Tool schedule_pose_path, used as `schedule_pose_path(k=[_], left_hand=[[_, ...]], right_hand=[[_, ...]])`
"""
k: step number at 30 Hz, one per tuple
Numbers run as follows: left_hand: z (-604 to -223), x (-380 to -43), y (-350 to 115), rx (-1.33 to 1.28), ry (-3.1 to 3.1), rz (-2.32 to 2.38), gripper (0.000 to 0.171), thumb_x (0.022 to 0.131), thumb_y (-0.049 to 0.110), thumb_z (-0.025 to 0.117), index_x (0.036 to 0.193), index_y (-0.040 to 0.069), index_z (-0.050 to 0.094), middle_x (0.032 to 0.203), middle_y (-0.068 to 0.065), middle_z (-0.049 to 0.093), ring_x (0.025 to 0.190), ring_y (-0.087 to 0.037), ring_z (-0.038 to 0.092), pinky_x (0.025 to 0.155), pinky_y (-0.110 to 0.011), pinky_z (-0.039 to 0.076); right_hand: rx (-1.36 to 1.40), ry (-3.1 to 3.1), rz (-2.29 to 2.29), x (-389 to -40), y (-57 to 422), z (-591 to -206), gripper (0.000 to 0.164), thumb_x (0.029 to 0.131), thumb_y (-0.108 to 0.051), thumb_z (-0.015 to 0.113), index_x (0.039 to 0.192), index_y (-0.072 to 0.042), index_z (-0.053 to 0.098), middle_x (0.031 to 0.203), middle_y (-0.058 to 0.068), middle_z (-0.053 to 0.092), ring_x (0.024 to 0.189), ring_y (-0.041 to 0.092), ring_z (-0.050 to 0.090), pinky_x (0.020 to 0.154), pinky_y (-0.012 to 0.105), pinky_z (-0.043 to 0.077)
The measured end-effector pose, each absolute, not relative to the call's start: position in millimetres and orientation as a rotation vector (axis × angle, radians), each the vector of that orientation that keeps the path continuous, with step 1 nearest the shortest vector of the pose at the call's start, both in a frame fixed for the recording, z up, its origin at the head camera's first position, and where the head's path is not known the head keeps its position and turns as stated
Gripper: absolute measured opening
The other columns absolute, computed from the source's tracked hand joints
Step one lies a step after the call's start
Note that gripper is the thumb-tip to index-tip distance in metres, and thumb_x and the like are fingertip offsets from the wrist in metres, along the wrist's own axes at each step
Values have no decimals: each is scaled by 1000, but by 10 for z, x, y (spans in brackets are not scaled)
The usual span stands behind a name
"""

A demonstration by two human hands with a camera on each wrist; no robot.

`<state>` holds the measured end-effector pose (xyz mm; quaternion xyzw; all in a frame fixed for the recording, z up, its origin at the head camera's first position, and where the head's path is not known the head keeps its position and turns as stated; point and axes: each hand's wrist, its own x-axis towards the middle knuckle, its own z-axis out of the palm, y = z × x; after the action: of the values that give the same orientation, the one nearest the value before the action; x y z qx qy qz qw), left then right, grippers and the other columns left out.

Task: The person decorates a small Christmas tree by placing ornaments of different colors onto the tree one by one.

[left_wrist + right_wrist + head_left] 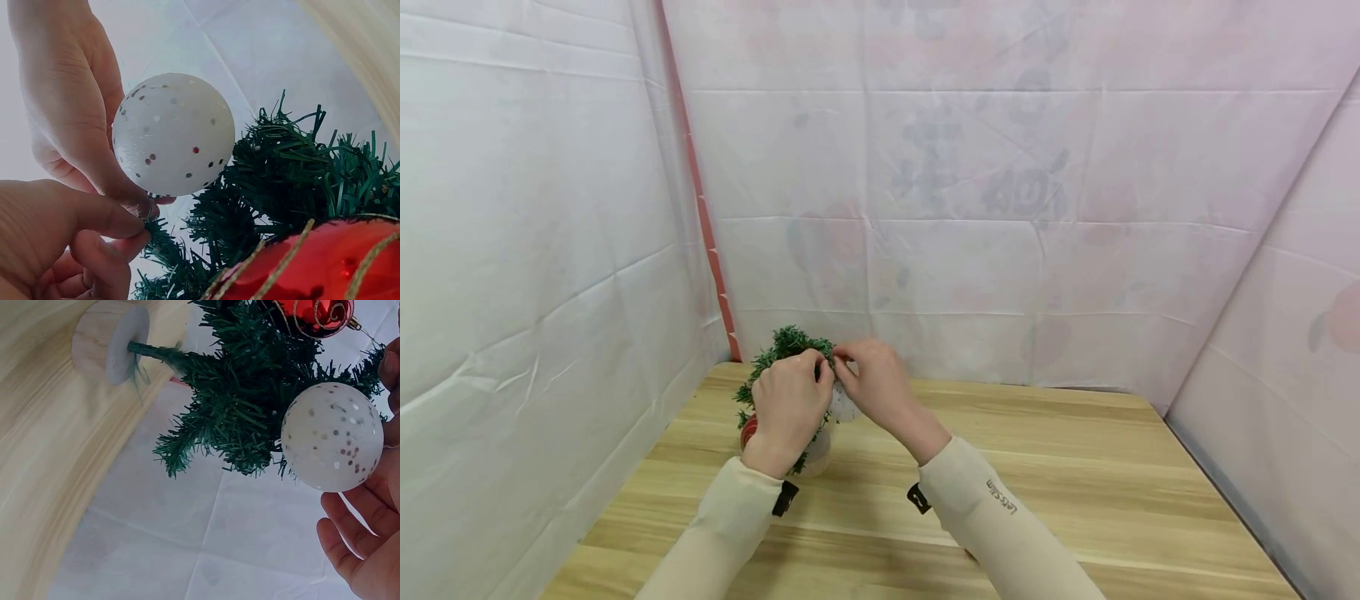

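Observation:
A small artificial Christmas tree (790,337) stands at the back left of the table. Beside its branches hangs a white bauble (175,134) with scattered glitter dots. Thumb and forefinger of my left hand (790,404) pinch a green branch tip (164,244) just below that bauble. My right hand (880,379) pinches the bauble's thin hanging loop (152,203) right at the same tip, its other fingers spread behind the ball in the right wrist view. A shiny red bauble (312,312) with gold glitter lines sits on the tree, partly hidden by my left hand in the head view.
The tree's round wooden base (94,340) rests on the wood-grain table (1037,467). White printed sheets (962,167) wall in the back and both sides, close behind the tree. A tiny brown thing (970,554) shows beside the right sleeve.

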<state>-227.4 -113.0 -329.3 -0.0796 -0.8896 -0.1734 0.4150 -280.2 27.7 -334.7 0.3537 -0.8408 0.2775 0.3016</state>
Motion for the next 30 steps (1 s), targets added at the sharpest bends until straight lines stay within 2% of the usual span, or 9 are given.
schedule_pose_path(k=[4, 14, 16, 20, 22, 24, 26, 28, 30], left_hand=[[-3302, -2279, -1128, -203, -2228, -416, 16, 97, 13, 72, 84, 4, 77, 55, -8, 61, 38, -17, 41, 37, -26, 26], [-3309, -2260, -1132, -222, -2216, -442, 13, 96, 15, 76, 93, 3, 79, 68, -11, 72, 45, -21, 55, 40, -34, 43], [-3305, -2249, -1133, -226, -2207, -454, 13, 96, 16, 76, 96, 3, 79, 68, -10, 70, 45, -20, 54, 40, -33, 43], [-3308, -2250, -1130, -233, -2166, -468, 14, 95, 15, 76, 101, 3, 79, 68, -8, 64, 43, -17, 45, 37, -29, 34], [-3313, -2258, -1124, -238, -2122, -449, 14, 94, 16, 78, 101, 3, 79, 73, -10, 66, 45, -18, 46, 37, -28, 32], [-3316, -2269, -1113, -234, -2069, -421, 15, 93, 17, 79, 102, 4, 80, 83, -12, 70, 51, -22, 52, 37, -30, 35], [-3317, -2285, -1105, -221, -2018, -383, 18, 92, 18, 81, 104, 5, 80, 95, -15, 73, 65, -30, 60, 41, -36, 43], [-3311, -2305, -1099, -199, -1985, -360, 20, 91, 20, 83, 105, 6, 80, 108, -17, 73, 83, -36, 64, 53, -44, 51], [-3305, -2329, -1098, -174, -1976, -350, 23, 91, 22, 84, 107, 7, 80, 118, -20, 70, 98, -42, 64, 66, -52, 54]], right_hand=[[947, -2235, 720, -2787, 282, -3364, 13, 102, -12, 70, 107, -7, 81, 101, 9, 81, 92, 24, 76, 80, 38, 63], [966, -2188, 754, -2779, 311, -3396, 12, 101, -12, 71, 103, -7, 81, 99, 8, 81, 91, 24, 75, 82, 40, 62], [964, -2174, 759, -2775, 329, -3406, 12, 101, -11, 71, 104, -7, 81, 99, 8, 81, 91, 24, 75, 82, 40, 62], [959, -2132, 758, -2757, 371, -3418, 12, 99, -9, 72, 105, -5, 81, 99, 9, 81, 90, 25, 75, 81, 41, 62], [960, -2111, 763, -2742, 396, -3423, 12, 98, -8, 72, 105, -4, 81, 98, 10, 81, 90, 26, 75, 81, 42, 62], [957, -2097, 782, -2725, 426, -3430, 11, 98, -8, 72, 104, -3, 81, 98, 11, 81, 90, 26, 75, 81, 42, 62], [949, -2093, 801, -2705, 461, -3438, 10, 98, -8, 72, 102, -4, 81, 98, 10, 80, 90, 26, 75, 81, 42, 62], [938, -2092, 819, -2694, 498, -3449, 10, 98, -8, 72, 102, -5, 81, 97, 10, 80, 90, 25, 75, 81, 41, 62], [923, -2089, 820, -2686, 535, -3465, 9, 97, -8, 72, 100, -5, 81, 97, 9, 80, 90, 25, 75, 81, 41, 62]])
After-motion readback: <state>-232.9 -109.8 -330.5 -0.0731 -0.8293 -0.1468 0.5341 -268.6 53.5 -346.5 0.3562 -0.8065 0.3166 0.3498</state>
